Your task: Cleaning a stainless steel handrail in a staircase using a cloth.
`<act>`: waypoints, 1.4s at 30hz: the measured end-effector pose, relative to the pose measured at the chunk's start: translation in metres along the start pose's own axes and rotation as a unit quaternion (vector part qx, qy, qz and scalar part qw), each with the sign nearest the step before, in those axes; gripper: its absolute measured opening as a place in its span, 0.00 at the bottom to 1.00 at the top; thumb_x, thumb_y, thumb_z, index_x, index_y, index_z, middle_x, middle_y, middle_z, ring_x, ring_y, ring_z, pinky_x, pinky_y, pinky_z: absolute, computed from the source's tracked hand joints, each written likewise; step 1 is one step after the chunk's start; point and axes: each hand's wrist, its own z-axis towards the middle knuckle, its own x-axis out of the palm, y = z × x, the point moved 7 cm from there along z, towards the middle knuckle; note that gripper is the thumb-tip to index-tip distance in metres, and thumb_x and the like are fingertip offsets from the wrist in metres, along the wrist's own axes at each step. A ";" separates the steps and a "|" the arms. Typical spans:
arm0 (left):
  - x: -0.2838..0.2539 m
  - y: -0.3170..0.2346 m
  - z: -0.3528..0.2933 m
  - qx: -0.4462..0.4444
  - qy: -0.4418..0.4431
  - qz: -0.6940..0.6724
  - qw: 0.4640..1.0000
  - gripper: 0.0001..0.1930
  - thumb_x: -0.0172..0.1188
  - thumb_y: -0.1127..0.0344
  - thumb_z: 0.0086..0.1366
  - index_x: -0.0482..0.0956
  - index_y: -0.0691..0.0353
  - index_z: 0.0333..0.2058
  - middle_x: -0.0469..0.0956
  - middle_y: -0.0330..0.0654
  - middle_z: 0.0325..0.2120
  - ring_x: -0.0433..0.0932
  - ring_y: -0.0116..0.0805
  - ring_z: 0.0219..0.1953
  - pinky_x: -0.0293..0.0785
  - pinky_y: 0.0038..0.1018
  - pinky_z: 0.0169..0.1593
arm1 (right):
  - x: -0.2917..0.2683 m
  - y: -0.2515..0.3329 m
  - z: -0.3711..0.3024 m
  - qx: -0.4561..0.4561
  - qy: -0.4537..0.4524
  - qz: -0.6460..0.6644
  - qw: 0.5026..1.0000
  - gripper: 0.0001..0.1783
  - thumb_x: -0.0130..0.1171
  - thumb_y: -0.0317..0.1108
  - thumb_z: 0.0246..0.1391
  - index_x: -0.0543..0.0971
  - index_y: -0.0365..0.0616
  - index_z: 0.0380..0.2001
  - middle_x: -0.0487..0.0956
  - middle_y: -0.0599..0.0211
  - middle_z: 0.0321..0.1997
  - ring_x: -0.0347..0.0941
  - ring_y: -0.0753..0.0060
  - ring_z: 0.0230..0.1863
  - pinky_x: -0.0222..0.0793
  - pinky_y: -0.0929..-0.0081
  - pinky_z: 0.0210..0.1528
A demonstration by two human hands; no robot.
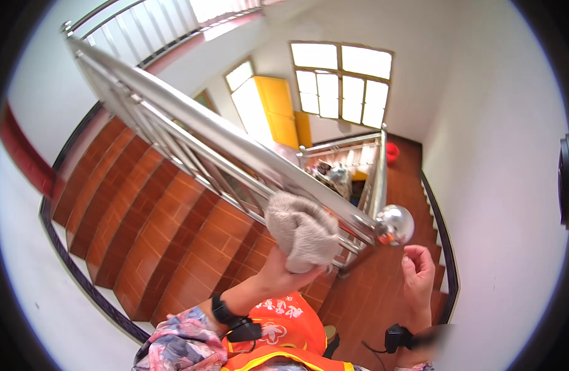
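The left hand [286, 273] closes around a bunched grey-beige cloth [303, 232] against the metal handrail [235, 145]. The right hand [418, 272], half open with loosely curled fingers, seemingly holds nothing just below the shiny ball [394, 225]. White writing and a flower mark the orange vest [284, 318]. The railing borders brown steps [167, 235]; beyond are a red object [392, 153] and yellow door [275, 108].

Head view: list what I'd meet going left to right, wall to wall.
Dark red strip → black wrist strap → grey cloth → shiny steel ball → right hand → black object on the right wall.
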 end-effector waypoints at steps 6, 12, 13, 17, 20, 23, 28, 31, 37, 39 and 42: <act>0.012 -0.030 0.064 0.402 -0.154 0.523 0.736 0.18 0.53 0.62 0.57 0.71 0.58 0.47 0.72 0.43 0.42 0.73 0.39 0.43 0.70 0.34 0.48 | 0.107 0.082 0.052 -0.203 0.080 -0.073 0.973 0.11 0.50 0.28 0.55 0.70 0.37 0.41 0.74 0.68 0.35 0.70 0.77 0.36 0.65 0.80 0.43; -0.035 -0.048 0.107 0.306 0.078 0.569 0.759 0.18 0.56 0.65 0.47 0.75 0.57 0.41 0.75 0.39 0.36 0.75 0.39 0.38 0.71 0.29 0.42 | 0.113 0.013 0.085 -0.145 0.057 -0.523 0.838 0.18 0.43 0.36 0.56 0.70 0.40 0.47 0.76 0.50 0.32 0.71 0.47 0.36 0.63 0.55 0.42; -0.065 -0.064 0.111 0.314 0.060 0.474 0.821 0.18 0.56 0.65 0.48 0.75 0.56 0.41 0.75 0.39 0.36 0.75 0.38 0.38 0.71 0.29 0.43 | 0.122 0.015 0.082 -0.148 0.099 -0.563 0.807 0.18 0.42 0.42 0.56 0.72 0.42 0.43 0.76 0.53 0.30 0.71 0.49 0.34 0.62 0.55 0.40; -0.170 -0.126 0.118 0.371 -0.066 0.459 0.804 0.19 0.57 0.60 0.47 0.76 0.52 0.41 0.76 0.38 0.39 0.75 0.37 0.41 0.71 0.29 0.47 | 0.133 0.024 0.072 -0.124 0.119 -0.583 0.794 0.26 0.33 0.54 0.59 0.76 0.49 0.28 0.75 0.57 0.25 0.69 0.51 0.28 0.61 0.56 0.34; -0.229 -0.151 0.135 0.336 -0.085 0.524 0.778 0.21 0.58 0.58 0.48 0.75 0.52 0.43 0.75 0.38 0.40 0.74 0.39 0.44 0.70 0.31 0.49 | 0.134 0.028 0.072 -0.142 0.090 -0.581 0.796 0.26 0.33 0.54 0.59 0.76 0.49 0.26 0.75 0.59 0.25 0.69 0.52 0.30 0.60 0.56 0.35; -0.286 -0.172 0.129 0.279 -0.154 0.579 0.750 0.21 0.60 0.56 0.48 0.74 0.52 0.44 0.74 0.38 0.41 0.72 0.40 0.46 0.68 0.32 0.51 | 0.141 0.011 0.071 -0.155 0.114 -0.574 0.796 0.27 0.31 0.55 0.59 0.75 0.50 0.26 0.75 0.61 0.26 0.67 0.53 0.32 0.59 0.57 0.36; -0.364 -0.187 0.157 0.256 -0.160 0.598 0.742 0.23 0.62 0.57 0.48 0.73 0.55 0.44 0.74 0.40 0.40 0.72 0.41 0.43 0.68 0.32 0.48 | 0.135 0.011 0.072 -0.157 0.091 -0.597 0.781 0.27 0.29 0.54 0.58 0.73 0.50 0.27 0.73 0.63 0.26 0.65 0.54 0.32 0.58 0.59 0.37; -0.412 -0.237 0.159 0.262 -0.205 0.502 0.799 0.22 0.61 0.61 0.50 0.73 0.59 0.45 0.73 0.43 0.40 0.72 0.40 0.42 0.69 0.30 0.47 | 0.140 0.003 0.073 -0.162 0.105 -0.589 0.785 0.27 0.29 0.55 0.58 0.73 0.50 0.25 0.72 0.64 0.25 0.65 0.54 0.31 0.57 0.58 0.36; -0.542 -0.266 0.189 0.209 -0.292 0.608 0.708 0.25 0.59 0.51 0.48 0.74 0.58 0.44 0.74 0.47 0.39 0.72 0.47 0.42 0.68 0.33 0.48 | 0.129 -0.002 0.080 -0.135 0.139 -0.595 0.780 0.23 0.36 0.50 0.57 0.76 0.45 0.31 0.76 0.58 0.29 0.69 0.51 0.34 0.62 0.58 0.39; -0.588 -0.267 0.212 0.046 -0.261 0.595 0.759 0.25 0.57 0.48 0.50 0.76 0.59 0.42 0.74 0.48 0.42 0.72 0.47 0.45 0.66 0.32 0.50 | 0.127 -0.006 0.080 -0.144 0.154 -0.585 0.783 0.22 0.37 0.48 0.57 0.76 0.44 0.32 0.76 0.55 0.29 0.70 0.49 0.34 0.63 0.57 0.39; -0.623 -0.305 0.222 -0.036 -0.411 0.577 0.705 0.22 0.59 0.53 0.51 0.77 0.60 0.42 0.76 0.44 0.42 0.74 0.40 0.44 0.68 0.30 0.49 | 0.121 -0.012 0.077 -0.141 0.189 -0.559 0.795 0.21 0.39 0.46 0.56 0.77 0.42 0.33 0.76 0.51 0.29 0.70 0.45 0.34 0.64 0.55 0.38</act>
